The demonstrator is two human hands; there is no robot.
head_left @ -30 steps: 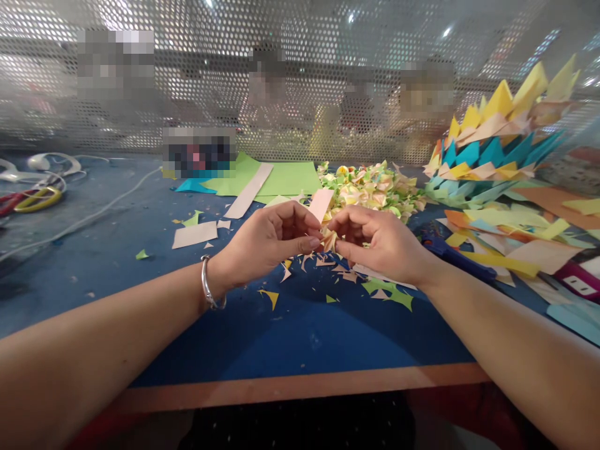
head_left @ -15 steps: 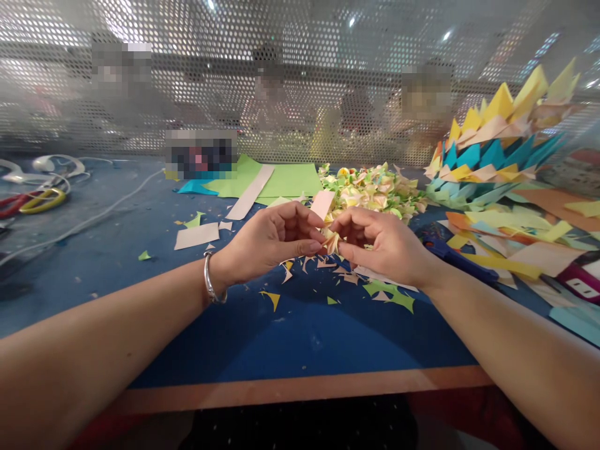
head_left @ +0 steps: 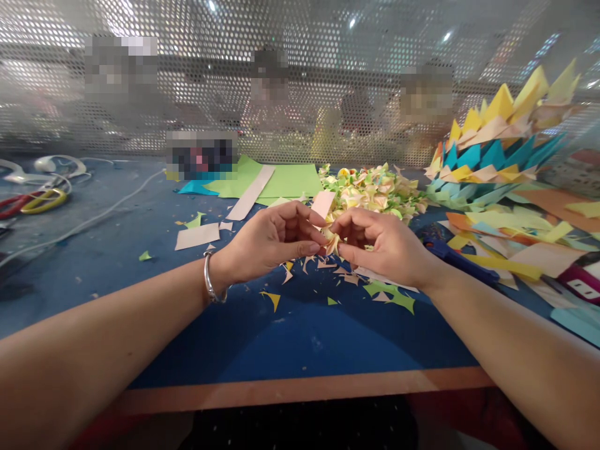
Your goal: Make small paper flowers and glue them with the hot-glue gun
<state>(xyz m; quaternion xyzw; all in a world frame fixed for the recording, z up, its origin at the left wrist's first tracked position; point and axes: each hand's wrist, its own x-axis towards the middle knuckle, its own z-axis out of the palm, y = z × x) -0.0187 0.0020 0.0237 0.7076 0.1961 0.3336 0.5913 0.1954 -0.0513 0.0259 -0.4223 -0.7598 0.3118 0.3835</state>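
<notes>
Between my two hands is a small pale peach paper flower (head_left: 332, 243) with folded, pointed petals. My left hand (head_left: 284, 237) pinches its left side between thumb and fingertips; a silver bangle (head_left: 210, 279) circles that wrist. On the flower's right side, my right hand (head_left: 375, 245) grips it with thumb and curled fingers. Just behind the hands lies a heap of small paper flowers (head_left: 375, 190) in cream, yellow and green. A pink paper strip (head_left: 323, 204) stands out above my left fingertips. Cut paper scraps (head_left: 272, 301) lie scattered below.
Green paper sheets (head_left: 285, 180) and a pale strip (head_left: 252, 192) lie behind my left hand. At right are a layered folded-paper piece (head_left: 499, 153), a blue-handled tool (head_left: 462, 261) and loose paper strips. Scissors (head_left: 42, 201) and white earphones (head_left: 44, 164) lie at far left. A perforated screen (head_left: 304, 119) stands behind.
Both hands stay in nearly the same place, still pinching the paper flower. The flower looks slightly turned between the fingertips. Nothing else on the table has visibly moved.
</notes>
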